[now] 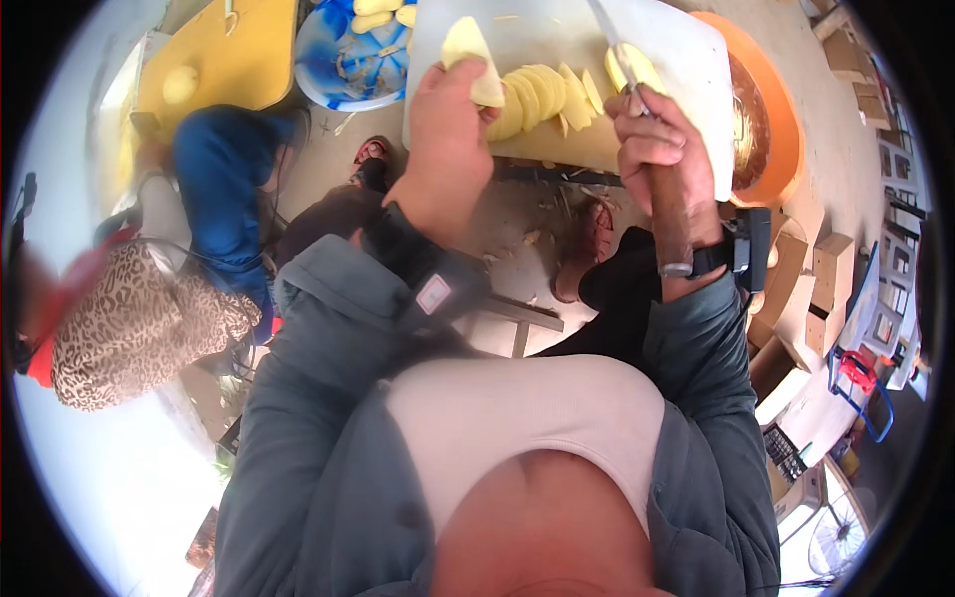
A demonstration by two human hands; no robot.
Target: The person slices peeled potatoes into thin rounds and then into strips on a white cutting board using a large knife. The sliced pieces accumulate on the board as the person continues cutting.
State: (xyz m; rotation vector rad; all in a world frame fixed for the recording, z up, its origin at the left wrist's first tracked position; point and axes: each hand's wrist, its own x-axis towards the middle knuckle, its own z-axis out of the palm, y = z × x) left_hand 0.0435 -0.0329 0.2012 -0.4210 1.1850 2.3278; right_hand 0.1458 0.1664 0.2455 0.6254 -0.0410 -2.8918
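Observation:
Raised over the left part of a white cutting board (671,45), my left hand (451,127) pinches a flat-cut piece of peeled potato (471,56) between thumb and fingers. My right hand (656,142) grips the wooden handle (671,224) of a knife, whose blade (606,26) points away from me. Another pale potato piece (634,67) lies at the blade, just beyond my right fingers; whether it sticks to the blade I cannot tell. Between my hands, a row of overlapping potato slices (533,93) rests on the board, with a few loose slices (578,101) at its right end.
A blue and white basin (351,67) with peeled potatoes (373,15) stands left of the board. Beyond it is a yellow board (246,52) with a round pale piece. An orange basin (787,127) holding thin shreds stands at the right. Another person (216,164) sits at the left.

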